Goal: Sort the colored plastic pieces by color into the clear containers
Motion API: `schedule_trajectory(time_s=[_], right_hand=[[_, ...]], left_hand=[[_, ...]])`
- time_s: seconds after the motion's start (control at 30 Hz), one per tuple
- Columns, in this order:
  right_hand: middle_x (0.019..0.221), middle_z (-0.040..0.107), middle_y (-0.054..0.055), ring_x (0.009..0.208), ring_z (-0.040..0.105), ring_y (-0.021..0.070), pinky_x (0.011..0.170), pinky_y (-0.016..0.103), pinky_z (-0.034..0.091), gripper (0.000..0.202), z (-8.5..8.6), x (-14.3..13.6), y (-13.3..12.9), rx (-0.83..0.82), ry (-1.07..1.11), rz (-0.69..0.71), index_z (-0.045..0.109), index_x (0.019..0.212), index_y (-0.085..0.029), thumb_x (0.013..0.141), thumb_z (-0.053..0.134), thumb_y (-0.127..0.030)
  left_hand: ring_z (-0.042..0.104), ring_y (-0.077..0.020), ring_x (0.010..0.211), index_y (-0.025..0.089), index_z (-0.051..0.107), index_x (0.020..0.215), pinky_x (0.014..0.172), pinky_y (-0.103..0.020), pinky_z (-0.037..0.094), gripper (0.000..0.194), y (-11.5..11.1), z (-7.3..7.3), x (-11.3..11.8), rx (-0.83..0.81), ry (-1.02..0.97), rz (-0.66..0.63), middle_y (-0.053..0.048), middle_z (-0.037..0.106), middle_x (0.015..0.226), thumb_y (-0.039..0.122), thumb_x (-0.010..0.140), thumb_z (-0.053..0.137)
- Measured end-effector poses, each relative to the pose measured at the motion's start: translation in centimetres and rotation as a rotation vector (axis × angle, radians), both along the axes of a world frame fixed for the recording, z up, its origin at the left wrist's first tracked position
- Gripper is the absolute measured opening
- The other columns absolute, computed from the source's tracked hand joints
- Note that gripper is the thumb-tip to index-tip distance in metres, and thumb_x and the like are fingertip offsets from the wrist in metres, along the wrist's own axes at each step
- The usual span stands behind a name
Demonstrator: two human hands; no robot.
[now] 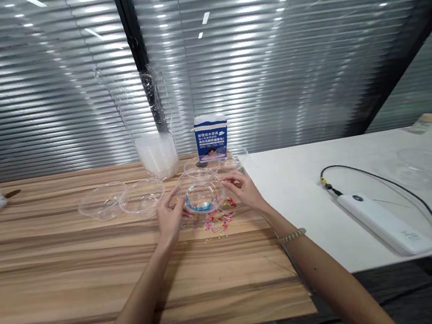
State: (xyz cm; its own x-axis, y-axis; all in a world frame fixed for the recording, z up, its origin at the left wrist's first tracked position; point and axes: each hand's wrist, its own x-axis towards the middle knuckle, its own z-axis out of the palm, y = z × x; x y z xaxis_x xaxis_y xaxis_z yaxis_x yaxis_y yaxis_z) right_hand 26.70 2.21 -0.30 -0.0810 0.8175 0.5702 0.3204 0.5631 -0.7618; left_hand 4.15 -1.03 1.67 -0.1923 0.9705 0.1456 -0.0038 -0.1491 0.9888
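Between my two hands is a clear plastic bowl [199,178] with small blue pieces [200,207] lying round its bottom. My left hand [170,215] grips the bowl's left side. On the opposite side, my right hand [242,186] pinches the rim. Small loose pieces in pink, red and yellow [217,221] are scattered on the wooden table just below and behind the bowl. Two more clear bowls, a nearer one [142,199] and one further left [103,201], stand left of my left hand.
A stack of clear bowls [157,154] in an open plastic bag and a blue-and-white paper bag [211,138] stand at the back. Another clear bowl [232,157] is behind my right hand. On the white table [285,189] lies a white power bank [385,223] with a black cable [399,191].
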Motion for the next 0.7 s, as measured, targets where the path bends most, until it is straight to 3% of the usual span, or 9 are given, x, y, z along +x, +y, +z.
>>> schedule_trajectory(time_s=[0.13, 0.3, 0.7], right_hand=[[0.085, 0.065, 0.006, 0.074, 0.057, 0.0166, 0.069, 0.029, 0.046, 0.016, -1.2, 1.5, 1.1, -0.095, -0.174, -0.084, 0.070, 0.084, -0.017, 0.081, 0.059, -0.028], [0.084, 0.066, 0.005, 0.077, 0.058, 0.0173, 0.072, 0.028, 0.044, 0.011, -1.5, 2.6, 1.2, -0.160, -0.538, 0.014, 0.074, 0.080, -0.017, 0.076, 0.064, -0.019], [0.089, 0.068, 0.004, 0.080, 0.060, 0.0170, 0.072, 0.026, 0.045, 0.009, -1.3, 2.6, 1.0, -0.234, -0.623, 0.025, 0.075, 0.075, -0.020, 0.072, 0.067, -0.019]], left_hand=[[0.059, -0.0126, 0.042, 0.008, 0.060, 0.117, 0.039, -0.022, 0.048, 0.053, 0.1, 0.1, -0.1, -0.002, -0.041, 0.049, -0.005, 0.070, 0.072, 0.026, 0.067, 0.065], [0.059, -0.0133, 0.042, 0.007, 0.059, 0.119, 0.040, -0.021, 0.046, 0.056, 0.2, 0.1, -0.3, -0.019, -0.055, 0.075, -0.002, 0.067, 0.060, 0.026, 0.066, 0.063], [0.058, -0.0136, 0.041, 0.006, 0.058, 0.120, 0.041, -0.021, 0.047, 0.059, 0.1, 0.5, -0.3, -0.008, -0.058, 0.068, 0.000, 0.064, 0.053, 0.029, 0.066, 0.064]])
